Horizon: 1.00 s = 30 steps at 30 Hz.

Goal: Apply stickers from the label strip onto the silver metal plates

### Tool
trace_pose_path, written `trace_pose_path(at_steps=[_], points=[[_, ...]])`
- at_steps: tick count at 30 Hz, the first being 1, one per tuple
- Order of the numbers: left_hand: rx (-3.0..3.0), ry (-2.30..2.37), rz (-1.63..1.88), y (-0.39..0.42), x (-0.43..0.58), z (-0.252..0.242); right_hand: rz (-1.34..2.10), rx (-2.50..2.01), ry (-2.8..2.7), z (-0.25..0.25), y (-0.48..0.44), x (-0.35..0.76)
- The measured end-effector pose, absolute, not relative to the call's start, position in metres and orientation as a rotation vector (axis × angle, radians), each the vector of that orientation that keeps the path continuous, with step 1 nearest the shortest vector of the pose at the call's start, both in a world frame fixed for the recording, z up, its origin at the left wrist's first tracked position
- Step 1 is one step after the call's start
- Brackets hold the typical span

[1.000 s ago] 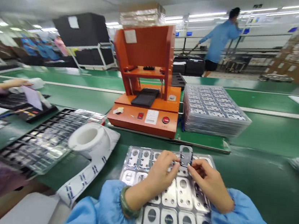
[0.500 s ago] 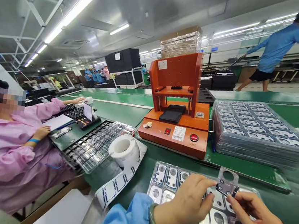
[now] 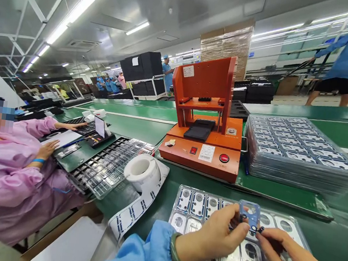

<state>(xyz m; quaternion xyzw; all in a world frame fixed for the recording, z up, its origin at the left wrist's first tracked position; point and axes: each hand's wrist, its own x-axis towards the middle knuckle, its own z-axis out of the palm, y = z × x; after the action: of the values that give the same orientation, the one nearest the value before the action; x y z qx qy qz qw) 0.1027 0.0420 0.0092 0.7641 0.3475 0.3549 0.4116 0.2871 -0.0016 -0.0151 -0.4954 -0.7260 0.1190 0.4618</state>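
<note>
Between my two hands a small flat see-through plate (image 3: 249, 216) stands up, with a large opening and smaller dark-ringed holes. My left hand (image 3: 216, 235) is closed at its left edge, thumb and forefinger pinched together. At its lower right corner, beside a dark bit, the fingertips of my right hand (image 3: 296, 260) pinch it. Both hands are over a clear plastic tray (image 3: 174, 207), whose pockets hold several silvery plates with round holes and blue edges. My forearms and hands cover part of that tray.
An orange press (image 3: 201, 151) stands behind the tray. To its right is a stack of filled clear trays (image 3: 297, 162). A roll of white label strip (image 3: 143, 173) lies to the left, near a black tray (image 3: 108, 169). A co-worker in pink (image 3: 5, 160) sits at far left.
The plate has moved left and tilted, and my left fingers now meet its edge. My right hand has moved slightly left with it. A person in blue behind has moved right.
</note>
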Motion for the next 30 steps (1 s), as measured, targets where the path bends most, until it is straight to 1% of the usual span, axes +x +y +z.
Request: trace_pose_path(at_steps=[6,13,22,26,30], points=[[1.920,0.854,0.845,0.044,0.102,0.012,0.247,-1.143,-1.841,-0.017,0.004,0.286],[1.867,0.848,0.809,0.049,0.102,0.008,0.333,-1.165,-1.836,-0.005,0.004,0.277],[1.847,0.853,0.747,0.051,0.101,0.006,0.346,-1.191,-1.825,-0.005,0.004,0.278],[1.996,0.904,0.822,0.050,0.100,0.006,0.352,-1.185,-1.835,-0.005,0.003,0.277],[1.996,0.944,0.917,0.051,0.099,0.005,0.320,-1.186,-1.870,-0.004,0.004,0.276]])
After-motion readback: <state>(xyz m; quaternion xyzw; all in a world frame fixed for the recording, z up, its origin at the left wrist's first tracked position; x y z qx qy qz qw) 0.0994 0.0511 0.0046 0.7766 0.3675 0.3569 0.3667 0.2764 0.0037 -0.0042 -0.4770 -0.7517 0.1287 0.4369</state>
